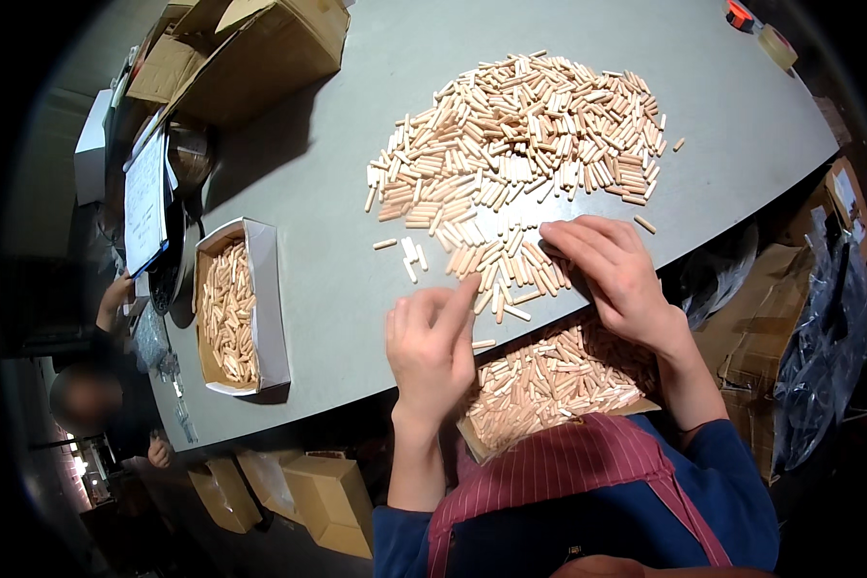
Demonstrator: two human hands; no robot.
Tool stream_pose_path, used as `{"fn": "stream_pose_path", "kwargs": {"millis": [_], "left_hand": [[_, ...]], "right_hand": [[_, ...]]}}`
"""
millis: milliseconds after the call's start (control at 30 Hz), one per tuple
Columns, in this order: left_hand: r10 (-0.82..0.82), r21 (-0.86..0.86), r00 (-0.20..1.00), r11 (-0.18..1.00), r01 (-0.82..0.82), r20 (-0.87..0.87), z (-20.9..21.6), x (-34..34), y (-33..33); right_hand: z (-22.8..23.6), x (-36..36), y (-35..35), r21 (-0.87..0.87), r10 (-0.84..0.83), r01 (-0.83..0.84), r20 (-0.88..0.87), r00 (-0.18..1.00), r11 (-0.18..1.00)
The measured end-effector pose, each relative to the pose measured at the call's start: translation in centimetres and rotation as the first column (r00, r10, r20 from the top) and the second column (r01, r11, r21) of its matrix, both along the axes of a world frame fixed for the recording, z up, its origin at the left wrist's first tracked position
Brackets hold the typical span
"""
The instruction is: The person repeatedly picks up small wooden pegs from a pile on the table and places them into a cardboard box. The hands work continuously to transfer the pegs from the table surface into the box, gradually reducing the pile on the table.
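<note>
A big heap of short wooden dowels (pixel 539 125) covers the middle of the grey table (pixel 337 193). From it a thinner layer of dowels runs toward the near edge, between my hands. My left hand (pixel 426 347) is at that edge with a fingertip against the layer's left side; it grips nothing visible. My right hand (pixel 615 275) lies with stretched fingers over the layer's right side, touching dowels. Directly below the table edge, against my apron, a cardboard box (pixel 476 441) full of dowels is partly hidden by my hands and the apron.
A white open box (pixel 272 308) of dowels stands on the left. Behind it are a clipboard (pixel 146 207) and a large carton (pixel 260 67). Tape (pixel 776 46) lies far right. Cartons (pixel 766 308) and plastic film (pixel 824 337) flank my right. Another person (pixel 116 414) is at the left.
</note>
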State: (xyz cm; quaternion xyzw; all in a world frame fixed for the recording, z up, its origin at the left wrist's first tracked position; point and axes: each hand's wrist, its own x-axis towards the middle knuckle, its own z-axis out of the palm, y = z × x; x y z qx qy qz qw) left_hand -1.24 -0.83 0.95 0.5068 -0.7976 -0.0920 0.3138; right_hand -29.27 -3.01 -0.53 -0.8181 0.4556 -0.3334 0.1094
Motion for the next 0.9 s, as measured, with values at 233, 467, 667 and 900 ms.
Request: {"fn": "stream_pose_path", "kwargs": {"millis": [233, 467, 667, 900], "left_hand": [[-0.182, 0.03, 0.982, 0.983, 0.184, -0.051, -0.1, -1.3, 0.0], [-0.394, 0.143, 0.877, 0.885, 0.442, -0.275, 0.9, 0.1, -0.2], [0.117, 0.189, 0.898, 0.981, -0.039, -0.423, 0.2, -0.3, -0.2], [0.092, 0.094, 0.973, 0.989, -0.114, 0.21, -1.9, -2.0, -2.9]], "right_hand": [[0.3, -0.7, -0.1, 0.095, 0.155, -0.16, 0.059, 0.986, 0.983], [0.5, -3.2, -1.1, 0.238, 0.493, -0.626, 0.437, 0.752, 0.743], [0.7, -2.0, 0.1, 0.354, 0.091, -0.363, 0.597, 0.797, 0.862], [-0.4, 1.0, -1.1, 0.122, 0.026, -0.05, 0.186, 0.982, 0.991]]}}
